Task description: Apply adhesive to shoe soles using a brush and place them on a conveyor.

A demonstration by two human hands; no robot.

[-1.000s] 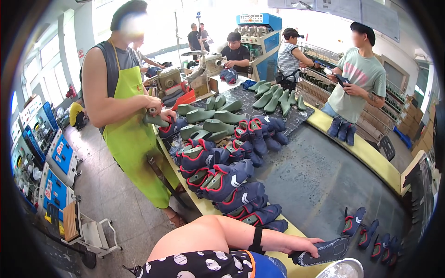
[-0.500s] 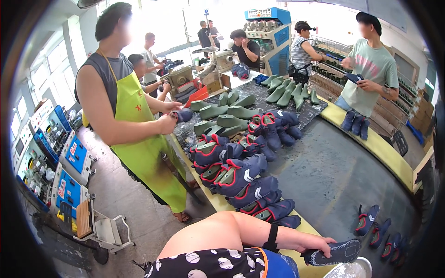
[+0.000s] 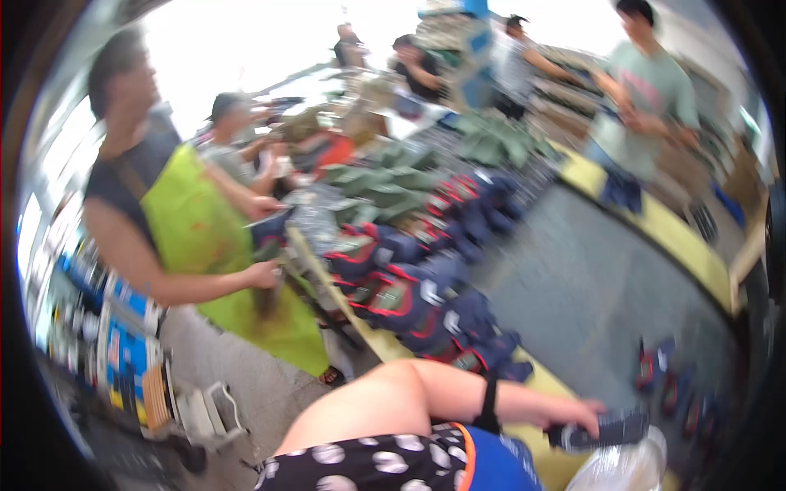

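Note:
My left hand reaches across from the lower middle, its fingers closed over the heel or toe end of a dark navy shoe upper; which end, I cannot tell. The upper lies on its side, above a whitish bowl-like container that looks lined with clear plastic. A black band circles my left forearm. My right hand does not show. Navy shoes with red trim are heaped along the table beyond my arm. Motion blur softens everything.
A co-worker in a yellow-green apron stands at the left, holding a dark shoe. Green shoe lasts lie on the far table. Several navy shoes rest on the grey surface at right, bordered by a yellow edge.
The whole view has shifted and blurred as my head moves. My left hand keeps hold of the shoe upper. The aproned co-worker's hands have moved lower, with the shoe between them.

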